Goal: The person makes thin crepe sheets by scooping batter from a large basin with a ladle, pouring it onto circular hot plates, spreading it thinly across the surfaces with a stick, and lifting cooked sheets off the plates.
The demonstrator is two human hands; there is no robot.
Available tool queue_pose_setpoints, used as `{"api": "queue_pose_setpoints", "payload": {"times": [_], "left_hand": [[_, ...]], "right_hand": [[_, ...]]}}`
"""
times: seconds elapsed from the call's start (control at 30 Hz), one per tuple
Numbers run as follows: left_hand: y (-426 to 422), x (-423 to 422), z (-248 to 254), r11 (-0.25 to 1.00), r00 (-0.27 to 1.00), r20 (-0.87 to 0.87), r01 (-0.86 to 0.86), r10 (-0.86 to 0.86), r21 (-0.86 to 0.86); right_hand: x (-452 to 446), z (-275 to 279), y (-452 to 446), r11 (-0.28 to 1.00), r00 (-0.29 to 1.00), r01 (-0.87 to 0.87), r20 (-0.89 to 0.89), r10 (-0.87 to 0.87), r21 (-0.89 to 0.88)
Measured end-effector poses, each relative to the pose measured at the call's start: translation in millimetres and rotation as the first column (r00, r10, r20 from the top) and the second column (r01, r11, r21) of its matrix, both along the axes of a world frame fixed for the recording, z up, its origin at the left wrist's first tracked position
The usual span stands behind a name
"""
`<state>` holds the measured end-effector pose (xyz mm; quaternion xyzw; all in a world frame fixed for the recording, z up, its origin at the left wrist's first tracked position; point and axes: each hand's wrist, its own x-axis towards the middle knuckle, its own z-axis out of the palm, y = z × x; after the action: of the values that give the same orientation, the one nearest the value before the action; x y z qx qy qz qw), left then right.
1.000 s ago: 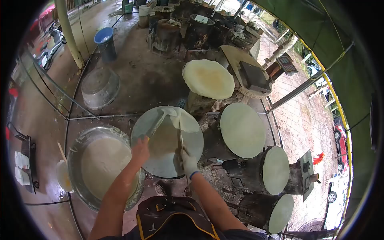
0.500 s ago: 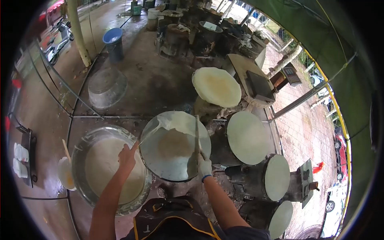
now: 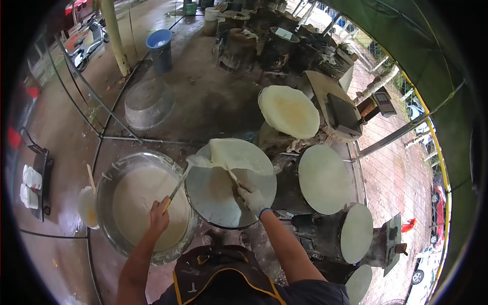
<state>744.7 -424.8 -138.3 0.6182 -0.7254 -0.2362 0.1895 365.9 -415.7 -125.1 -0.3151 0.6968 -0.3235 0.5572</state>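
The brown floor [image 3: 203,96] shines wet toward the left. On it stand a grey bin [image 3: 162,59] with a blue top, an upturned metal basin [image 3: 149,105], and, farther back, a white bucket [image 3: 211,24] and sooty stoves [image 3: 238,51]. A thin pipe [image 3: 168,141] lies across it, near the basin. A scooter [image 3: 91,43] stands at the far left, a dark trolley [image 3: 42,192] nearer. The griddle [image 3: 206,195] carries pale batter [image 3: 241,155] on its far part; its near part is mostly bare.
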Motion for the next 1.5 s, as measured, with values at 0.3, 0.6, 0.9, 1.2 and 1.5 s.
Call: {"api": "queue_pose_setpoints", "payload": {"times": [0.3, 0.6, 0.9, 1.2, 1.5], "left_hand": [[42, -14, 0, 0.853, 0.733, -0.478, -0.275, 0.485, 0.444], [105, -51, 11, 0.708, 0.308, -0.639, -0.353, 0.705, 0.612], [179, -73, 13, 0.544, 0.048, -0.598, -0.476, 0.800, 0.691], [220, -96, 19, 0.473, -0.125, -0.609, -0.515, 0.784, 0.715], [240, -125, 18, 0.492, -0.142, -0.623, -0.490, 0.769, 0.719]], "right_hand": [[-33, -2, -14, 0.985, 0.989, -0.146, 0.014, 0.148, -0.095], [-91, -17, -43, 0.950, 0.964, -0.254, 0.030, 0.264, -0.180], [-110, -42, -71, 0.917, 0.899, -0.376, 0.190, 0.395, -0.129], [-141, -24, -34, 0.708, 0.701, -0.689, 0.395, 0.594, 0.158], [-108, -30, -78, 0.582, 0.601, -0.799, 0.254, 0.758, 0.154]]}}
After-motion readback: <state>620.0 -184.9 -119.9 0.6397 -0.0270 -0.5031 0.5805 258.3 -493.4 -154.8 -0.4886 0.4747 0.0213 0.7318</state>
